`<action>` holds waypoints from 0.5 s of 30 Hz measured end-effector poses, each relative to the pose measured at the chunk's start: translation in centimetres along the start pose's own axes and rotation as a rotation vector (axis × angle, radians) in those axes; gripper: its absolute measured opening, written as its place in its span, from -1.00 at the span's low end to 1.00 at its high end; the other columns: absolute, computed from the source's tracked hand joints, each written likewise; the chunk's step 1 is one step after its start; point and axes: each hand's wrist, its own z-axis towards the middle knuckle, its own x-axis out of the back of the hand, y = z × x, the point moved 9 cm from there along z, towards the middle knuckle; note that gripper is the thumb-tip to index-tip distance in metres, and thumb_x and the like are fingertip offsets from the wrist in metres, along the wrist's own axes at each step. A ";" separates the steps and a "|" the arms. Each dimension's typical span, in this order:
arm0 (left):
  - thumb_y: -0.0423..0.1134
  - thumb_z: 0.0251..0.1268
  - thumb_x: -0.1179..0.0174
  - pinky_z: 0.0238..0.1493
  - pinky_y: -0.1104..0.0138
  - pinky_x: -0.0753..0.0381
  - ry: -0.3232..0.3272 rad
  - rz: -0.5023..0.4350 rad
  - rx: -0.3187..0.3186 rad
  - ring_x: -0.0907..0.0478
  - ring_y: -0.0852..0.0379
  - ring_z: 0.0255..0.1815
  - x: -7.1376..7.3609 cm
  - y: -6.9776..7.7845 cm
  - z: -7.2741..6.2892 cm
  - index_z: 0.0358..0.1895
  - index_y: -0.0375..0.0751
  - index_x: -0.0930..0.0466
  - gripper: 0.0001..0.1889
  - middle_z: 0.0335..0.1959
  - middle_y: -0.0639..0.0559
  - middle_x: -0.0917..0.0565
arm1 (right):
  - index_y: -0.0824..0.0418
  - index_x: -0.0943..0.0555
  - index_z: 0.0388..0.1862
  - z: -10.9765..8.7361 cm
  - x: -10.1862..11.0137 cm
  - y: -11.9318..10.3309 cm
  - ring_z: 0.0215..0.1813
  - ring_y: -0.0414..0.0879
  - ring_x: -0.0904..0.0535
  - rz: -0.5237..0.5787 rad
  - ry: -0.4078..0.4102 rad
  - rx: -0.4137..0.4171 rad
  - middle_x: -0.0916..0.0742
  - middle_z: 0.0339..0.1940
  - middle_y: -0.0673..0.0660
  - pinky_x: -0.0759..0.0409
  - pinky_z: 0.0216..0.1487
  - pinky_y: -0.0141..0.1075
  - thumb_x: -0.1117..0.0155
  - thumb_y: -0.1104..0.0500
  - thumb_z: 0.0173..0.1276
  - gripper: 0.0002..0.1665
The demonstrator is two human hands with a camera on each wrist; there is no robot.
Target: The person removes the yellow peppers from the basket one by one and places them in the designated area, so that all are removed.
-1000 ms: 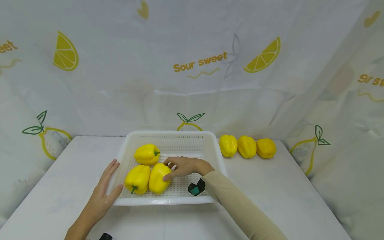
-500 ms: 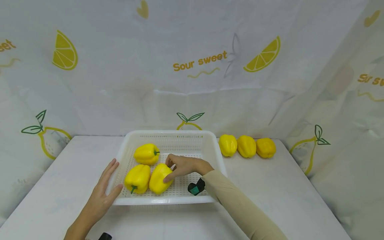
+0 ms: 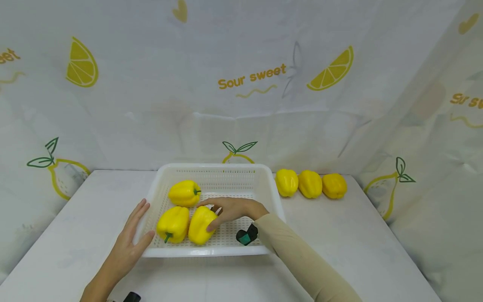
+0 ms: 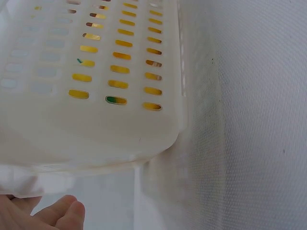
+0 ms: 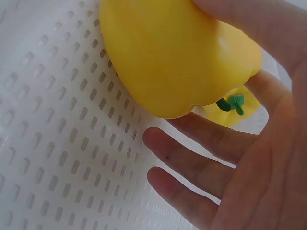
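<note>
Inside a white perforated plastic basket (image 3: 211,251) lie three yellow bell peppers. My right hand (image 3: 235,208) grips the nearest-right bell pepper (image 3: 199,228), thumb on its near side and index finger around its far end. In the right wrist view the other fingers (image 5: 192,160) stretch out beyond this pepper (image 5: 168,57). To its left is a bell pepper with a green stem (image 3: 172,226), and behind them another bell pepper (image 3: 183,193). My left hand (image 3: 126,251) lies at the basket's left side, fingers extended; the left wrist view has its fingertips (image 4: 67,211) under the rim.
On the white table (image 3: 339,239), right of the basket, three more bell peppers stand in a row: one close to the rim (image 3: 286,183), a middle one (image 3: 310,184) and an outer one (image 3: 334,186). A lemon-print curtain (image 3: 158,96) hangs behind the table.
My right fingers drew back from the pepper's far end, then came over it again. The gripped pepper has shifted slightly right. My left hand and the basket have stayed put.
</note>
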 end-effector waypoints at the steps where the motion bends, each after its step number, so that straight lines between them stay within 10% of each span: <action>1: -0.30 0.39 -0.10 0.44 -0.39 0.16 0.000 -0.002 0.000 0.25 0.17 0.64 0.0 0.0 0.0 0.58 -0.17 -0.01 -0.26 0.64 -0.19 0.10 | -0.29 -0.27 0.50 0.0 0.0 0.0 0.30 -0.08 -0.43 -0.002 0.001 -0.003 -0.44 0.45 -0.10 -0.48 0.30 -0.08 -0.41 -0.16 0.23 -0.12; 15: -0.31 0.41 -0.08 0.60 -0.10 0.28 0.007 -0.006 -0.037 0.26 0.47 0.57 0.0 0.2 -0.1 0.57 -0.16 -0.02 -0.29 0.64 -0.20 0.09 | -0.21 -0.29 0.50 0.0 -0.3 0.1 0.26 -0.06 -0.49 0.029 -0.023 -0.005 -0.49 0.40 0.01 -0.54 0.25 -0.15 -0.52 -0.06 0.17 -0.06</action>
